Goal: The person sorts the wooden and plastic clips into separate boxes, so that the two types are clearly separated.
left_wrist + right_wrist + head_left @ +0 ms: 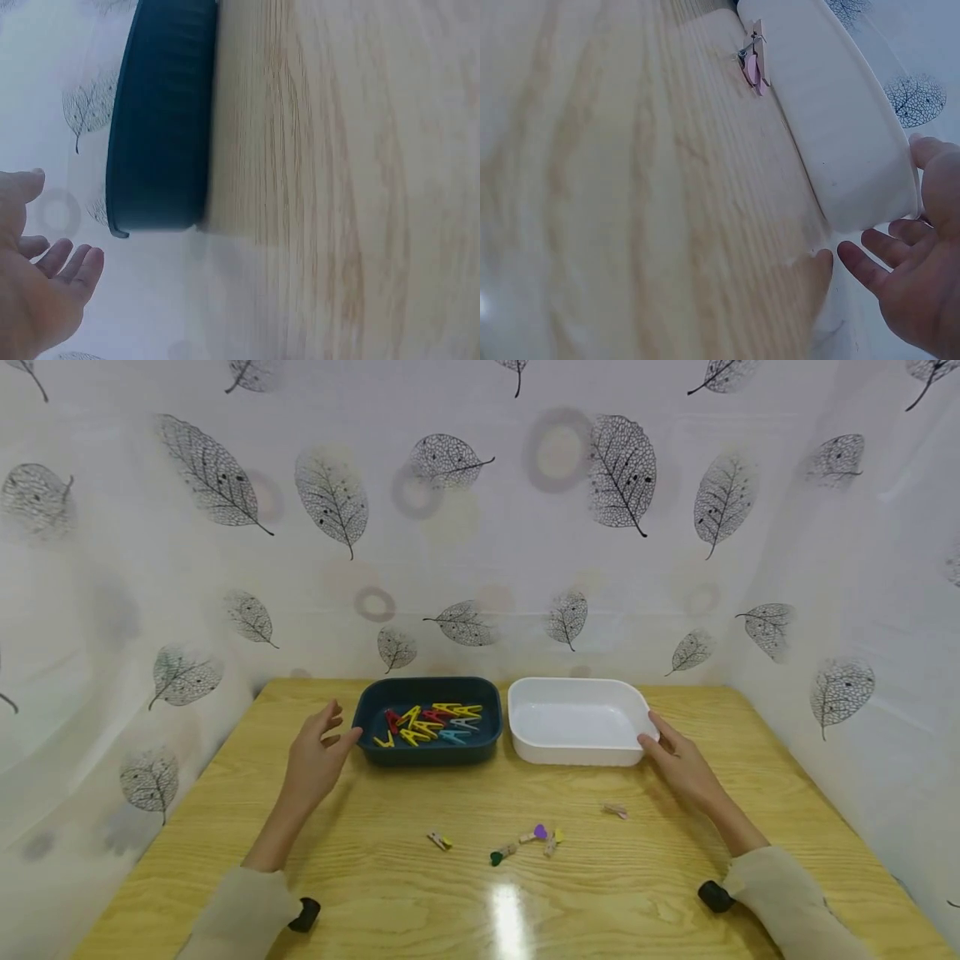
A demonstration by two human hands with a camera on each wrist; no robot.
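My left hand (313, 760) is beside the left end of a dark teal tray (427, 758), fingers spread and holding nothing. The left wrist view shows a gap between those fingers and the tray's end. Inside the tray lie several plastic clothespins (427, 727) in yellow, red, blue and grey. At the right end of a white tray (573, 754), my right hand (682, 767) holds the near corner, thumb at the rim and fingers round the end. Bare white bottom shows inside that tray. A small wooden clothespin (754, 60) with pink on it lies before it.
Nearer on the wooden table (390, 893) lie several mini wooden clothespins, with a green heart (496, 858), a purple heart (540, 832) and yellow pieces (558, 836). One more clothespin (439, 841) lies to their left. A leaf-patterned curtain (480, 543) hangs behind and around the table.
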